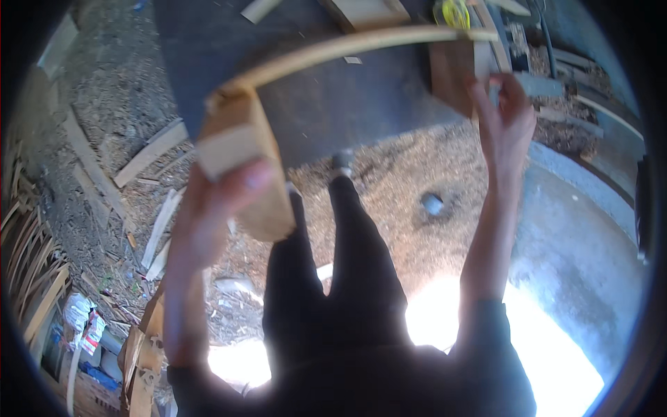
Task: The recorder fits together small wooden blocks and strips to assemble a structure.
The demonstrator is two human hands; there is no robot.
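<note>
A wooden frame (347,46) spans the space between my hands above a dark table (333,111); its long pale strip looks bowed in this view. At its left end is a thick board (269,198), tilted toward me. My left hand (208,208), slightly blurred, is closed around that end, with the thumb across the wood. A brown board (455,76) hangs below the strip's right end. My right hand (511,125) is closed at that board's outer edge, thumb and fingers bent; its exact hold is partly blurred.
Offcuts (260,8) and a bright yellow-green coil (453,12) lie at the table's far side. Sawdust (396,181) and loose wood strips (153,151) cover the floor. A small round object (431,203) lies in the sawdust. Thin slats (35,257) pile at left.
</note>
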